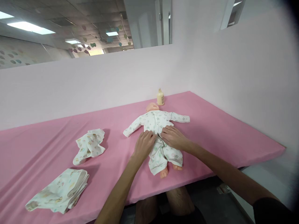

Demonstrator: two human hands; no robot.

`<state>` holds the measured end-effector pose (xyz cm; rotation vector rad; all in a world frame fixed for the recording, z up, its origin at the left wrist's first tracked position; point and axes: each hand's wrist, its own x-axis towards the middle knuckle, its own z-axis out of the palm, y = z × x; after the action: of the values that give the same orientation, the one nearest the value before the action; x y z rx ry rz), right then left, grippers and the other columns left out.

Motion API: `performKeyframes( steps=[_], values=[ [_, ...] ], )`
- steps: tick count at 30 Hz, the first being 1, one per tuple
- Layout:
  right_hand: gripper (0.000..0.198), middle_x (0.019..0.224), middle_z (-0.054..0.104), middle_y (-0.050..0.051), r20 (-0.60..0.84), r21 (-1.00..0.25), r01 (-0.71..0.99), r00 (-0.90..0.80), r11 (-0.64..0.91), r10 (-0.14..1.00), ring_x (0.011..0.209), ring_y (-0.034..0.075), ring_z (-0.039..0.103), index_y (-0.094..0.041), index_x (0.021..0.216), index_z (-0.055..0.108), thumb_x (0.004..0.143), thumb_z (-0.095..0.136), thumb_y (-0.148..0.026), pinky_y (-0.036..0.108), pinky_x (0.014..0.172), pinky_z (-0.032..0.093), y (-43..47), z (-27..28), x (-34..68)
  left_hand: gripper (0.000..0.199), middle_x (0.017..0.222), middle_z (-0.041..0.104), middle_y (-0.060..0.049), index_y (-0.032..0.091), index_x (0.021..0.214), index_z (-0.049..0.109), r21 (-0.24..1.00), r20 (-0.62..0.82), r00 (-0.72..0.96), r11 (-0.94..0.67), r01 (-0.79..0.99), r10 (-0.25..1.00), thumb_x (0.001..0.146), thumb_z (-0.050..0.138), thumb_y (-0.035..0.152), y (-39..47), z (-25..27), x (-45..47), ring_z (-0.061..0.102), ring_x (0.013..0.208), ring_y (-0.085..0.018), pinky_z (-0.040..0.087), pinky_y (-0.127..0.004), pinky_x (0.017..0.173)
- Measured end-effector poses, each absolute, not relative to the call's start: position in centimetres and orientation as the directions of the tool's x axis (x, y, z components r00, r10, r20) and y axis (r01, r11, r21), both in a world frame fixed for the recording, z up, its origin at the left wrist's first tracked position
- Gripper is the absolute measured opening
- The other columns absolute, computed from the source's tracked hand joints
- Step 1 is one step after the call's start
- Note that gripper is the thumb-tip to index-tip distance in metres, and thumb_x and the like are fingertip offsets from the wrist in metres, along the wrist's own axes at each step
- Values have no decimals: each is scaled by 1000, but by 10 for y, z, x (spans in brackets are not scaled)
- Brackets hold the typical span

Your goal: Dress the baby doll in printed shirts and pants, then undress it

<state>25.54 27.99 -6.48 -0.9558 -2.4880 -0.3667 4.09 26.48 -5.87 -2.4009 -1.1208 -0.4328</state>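
Observation:
A baby doll (153, 107) lies on its back on the pink-covered table (210, 140), head toward the wall and bare feet toward me. It wears a white patterned long-sleeved top (149, 120) and matching pants (161, 153), both sleeves spread outward. My left hand (146, 141) is at the doll's waist on the left, fingers curled on the cloth. On the other side of the waist, my right hand (172, 136) has its fingers bent and closed at the top's lower edge. The fingertips of both hands are partly hidden in the fabric.
Left of the doll lies a crumpled patterned baby garment (90, 146). Nearer the front edge is a folded patterned cloth (59, 190). A pale yellow pump bottle (160, 97) stands behind the doll's head. White walls border the table at the back and right; a mirror (81, 28) hangs above.

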Motion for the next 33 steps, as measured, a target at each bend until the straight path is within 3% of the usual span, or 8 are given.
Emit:
performKeyframes(
  steps=[3, 7, 10, 15, 19, 23, 29, 33],
  values=[
    [20, 93, 64, 7, 575, -168, 640, -554, 749, 602, 90, 20, 55, -17, 88, 65, 99, 52, -27, 35, 86, 42, 296, -57, 256, 19, 89, 64, -5, 19, 88, 61, -114, 414, 579, -591, 798, 702, 93, 47, 8, 263, -49, 39, 58, 85, -22, 42, -36, 74],
    [34, 128, 62, 11, 597, -467, 635, -287, 616, 749, 121, 24, 55, -18, 124, 61, 100, 49, -39, 40, 105, 41, 328, -48, 250, 17, 98, 65, -3, 22, 112, 60, 324, 380, 437, -560, 763, 815, 97, 52, 26, 269, -34, 46, 60, 93, -19, 47, -35, 84],
    [51, 151, 48, 15, 456, -508, 695, -284, 509, 843, 141, 28, 42, -17, 144, 47, 102, 40, -44, 45, 114, 36, 345, -50, 240, 23, 113, 63, -6, 20, 119, 57, 366, 460, 328, -513, 777, 825, 100, 46, 27, 279, -36, 57, 57, 108, -21, 45, -38, 96],
    [49, 156, 39, 20, 392, -299, 807, -382, 509, 837, 148, 28, 33, -7, 146, 41, 103, 35, -31, 44, 116, 34, 336, -60, 222, 25, 116, 62, -11, 17, 101, 62, 203, 438, 364, -485, 850, 822, 101, 37, 20, 293, -54, 65, 54, 110, -26, 44, -45, 98],
    [29, 130, 59, 18, 475, -117, 917, -285, 381, 832, 120, 29, 54, -11, 120, 58, 98, 40, -16, 40, 97, 46, 316, -53, 208, 25, 117, 64, -8, 18, 100, 61, 344, 438, 352, -516, 784, 827, 96, 37, 11, 295, -54, 57, 55, 108, -23, 45, -42, 97],
    [22, 107, 63, 19, 447, 66, 947, -311, 315, 839, 100, 29, 58, -9, 102, 64, 91, 45, -5, 38, 83, 47, 311, -37, 190, 22, 100, 63, -7, 19, 91, 57, 499, 438, 275, -486, 718, 856, 91, 39, 8, 297, -49, 53, 57, 97, -21, 48, -37, 87],
    [27, 100, 65, 24, 377, 213, 942, -326, 261, 867, 92, 29, 61, -3, 103, 66, 88, 43, 1, 36, 77, 46, 319, -23, 172, 17, 100, 63, -8, 19, 91, 54, 417, 467, 291, -498, 760, 835, 85, 43, 7, 296, -57, 55, 56, 94, -23, 46, -40, 85],
    [27, 101, 66, 27, 317, 213, 933, -346, 289, 883, 93, 31, 62, -2, 105, 67, 90, 45, -2, 38, 76, 46, 321, -16, 175, 16, 104, 63, -8, 18, 92, 55, 418, 458, 288, -489, 766, 841, 88, 43, 9, 294, -60, 54, 56, 95, -23, 45, -40, 85]
  ],
)
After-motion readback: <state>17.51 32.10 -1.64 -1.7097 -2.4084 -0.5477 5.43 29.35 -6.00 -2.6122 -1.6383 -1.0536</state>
